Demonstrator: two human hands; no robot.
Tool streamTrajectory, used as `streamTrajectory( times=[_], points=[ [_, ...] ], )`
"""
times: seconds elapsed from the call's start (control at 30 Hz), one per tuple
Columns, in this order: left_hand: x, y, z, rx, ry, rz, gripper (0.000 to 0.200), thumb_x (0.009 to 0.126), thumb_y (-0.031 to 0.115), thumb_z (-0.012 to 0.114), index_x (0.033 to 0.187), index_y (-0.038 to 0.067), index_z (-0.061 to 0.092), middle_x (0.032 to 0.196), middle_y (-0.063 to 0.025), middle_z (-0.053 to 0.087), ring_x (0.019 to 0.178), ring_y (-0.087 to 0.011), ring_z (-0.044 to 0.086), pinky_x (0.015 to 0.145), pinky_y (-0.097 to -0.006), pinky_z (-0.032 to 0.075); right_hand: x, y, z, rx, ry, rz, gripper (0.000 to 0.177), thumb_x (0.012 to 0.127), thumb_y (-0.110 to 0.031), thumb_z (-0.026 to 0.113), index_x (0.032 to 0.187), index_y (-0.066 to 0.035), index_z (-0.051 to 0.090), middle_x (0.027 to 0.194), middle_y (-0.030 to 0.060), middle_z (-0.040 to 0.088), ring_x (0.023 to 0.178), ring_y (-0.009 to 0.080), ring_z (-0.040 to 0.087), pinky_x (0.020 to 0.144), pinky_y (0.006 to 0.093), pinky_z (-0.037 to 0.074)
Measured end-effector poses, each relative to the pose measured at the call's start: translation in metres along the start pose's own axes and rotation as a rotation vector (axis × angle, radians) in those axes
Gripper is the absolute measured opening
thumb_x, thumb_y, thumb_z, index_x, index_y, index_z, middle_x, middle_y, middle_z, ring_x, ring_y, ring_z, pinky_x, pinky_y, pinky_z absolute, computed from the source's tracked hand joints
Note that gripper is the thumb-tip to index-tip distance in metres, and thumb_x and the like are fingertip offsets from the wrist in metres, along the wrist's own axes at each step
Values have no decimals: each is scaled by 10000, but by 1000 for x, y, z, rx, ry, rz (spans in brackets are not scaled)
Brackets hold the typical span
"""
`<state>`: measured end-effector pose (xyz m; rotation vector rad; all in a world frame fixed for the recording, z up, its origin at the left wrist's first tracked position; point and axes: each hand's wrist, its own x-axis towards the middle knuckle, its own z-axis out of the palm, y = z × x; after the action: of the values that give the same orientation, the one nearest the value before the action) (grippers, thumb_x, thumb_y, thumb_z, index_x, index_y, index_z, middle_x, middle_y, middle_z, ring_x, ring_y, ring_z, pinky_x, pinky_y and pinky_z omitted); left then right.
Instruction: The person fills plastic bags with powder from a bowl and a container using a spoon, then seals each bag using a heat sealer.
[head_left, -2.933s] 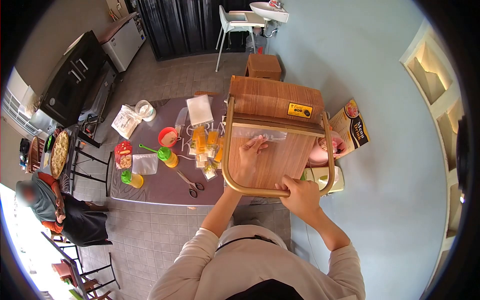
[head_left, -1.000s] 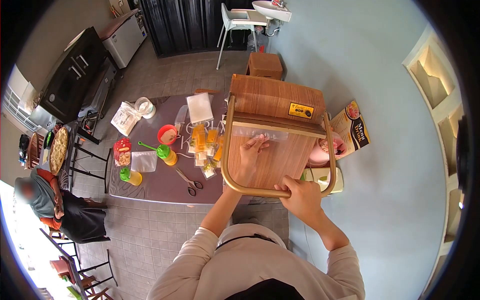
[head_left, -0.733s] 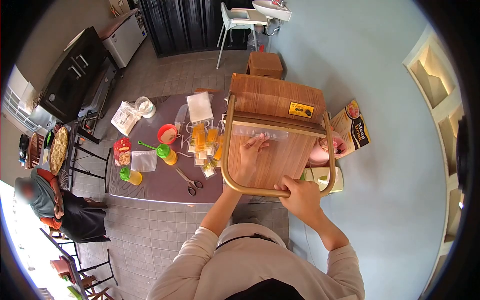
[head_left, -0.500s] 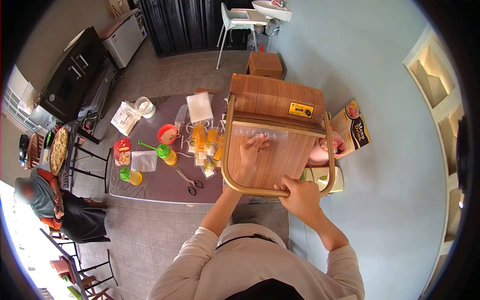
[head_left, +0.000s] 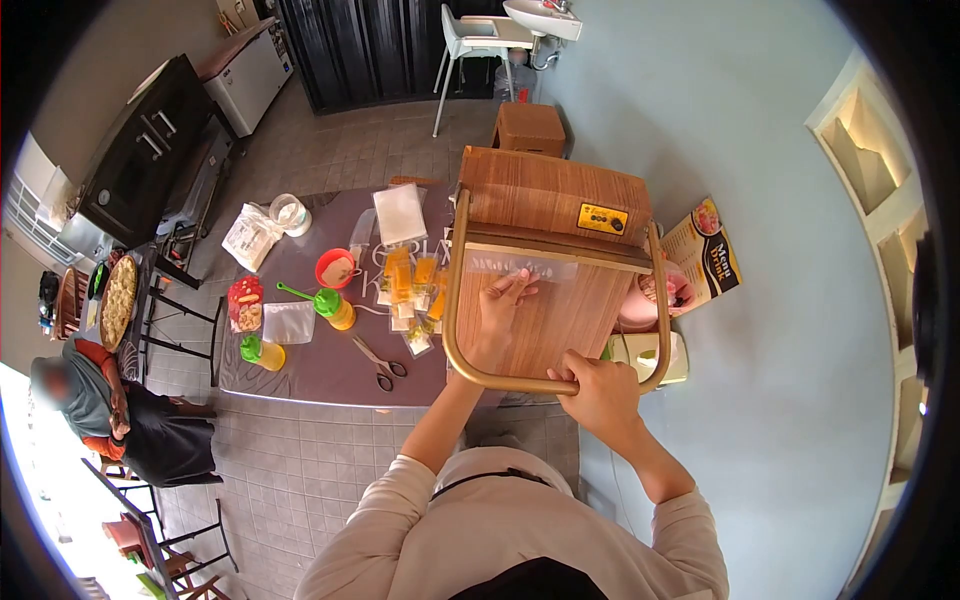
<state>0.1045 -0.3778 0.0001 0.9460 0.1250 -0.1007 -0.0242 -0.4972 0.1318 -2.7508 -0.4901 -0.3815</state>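
Note:
A wood-finished sealing machine point(head_left: 555, 195) stands at the table's right end, with a gold-coloured handle bar point(head_left: 455, 300) looping out toward me. My right hand point(head_left: 600, 388) is wrapped round the front of that bar. Reaching inside the loop, my left hand point(head_left: 505, 300) rests over the wooden board point(head_left: 560, 320). Its bent fingertips pinch the lower edge of a clear plastic strip point(head_left: 550, 270), which lies along the sealing edge and has small pale bits in it. What the far edge of the strip does under the machine's lip is hidden.
Left of the machine, the dark table point(head_left: 290, 385) bears orange-filled sachets point(head_left: 402, 280), scissors point(head_left: 380, 365), green-topped bottles point(head_left: 335, 310), a red bowl point(head_left: 335, 268) and plastic bags point(head_left: 400, 215). A menu board point(head_left: 705, 255) leans by the wall. Another person point(head_left: 130, 420) stands far left.

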Motion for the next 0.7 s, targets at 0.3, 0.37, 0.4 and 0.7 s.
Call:
streamTrajectory(
  times=[0.3, 0.37, 0.4, 0.7],
  points=[
    [-4, 4, 1, -7, -15, 12, 222, 804, 249, 639, 893, 47, 660, 876, -68, 661, 712, -99, 591, 597, -197, 365, -1, -2, 4, -63, 23, 8, 257, 734, -227, 645, 587, -110, 469, 447, 25, 487, 370, 225, 484, 363, 317, 353],
    [-5, 5, 1, 37, 0, -3, 231, 803, 259, 638, 898, 49, 658, 873, -65, 662, 707, -93, 589, 596, -198, 365, -2, -2, 7, -81, 52, -4, 246, 732, -211, 640, 584, -113, 471, 444, 25, 489, 360, 221, 479, 355, 312, 348],
    [-4, 5, 1, 37, 3, -3, 231, 803, 259, 638, 898, 49, 658, 873, -65, 662, 707, -93, 589, 596, -198, 365, -3, -2, 9, -93, 88, -10, 233, 727, -189, 634, 578, -115, 472, 439, 21, 488, 352, 212, 475, 349, 306, 342],
    [-1, 0, -2, 46, 12, 6, 235, 804, 264, 637, 900, 49, 657, 869, -60, 664, 702, -81, 587, 601, -192, 370, -12, 3, 29, -231, 222, -52, 163, 647, -151, 632, 582, -141, 483, 426, -11, 468, 346, 158, 448, 367, 284, 306]
  ],
)
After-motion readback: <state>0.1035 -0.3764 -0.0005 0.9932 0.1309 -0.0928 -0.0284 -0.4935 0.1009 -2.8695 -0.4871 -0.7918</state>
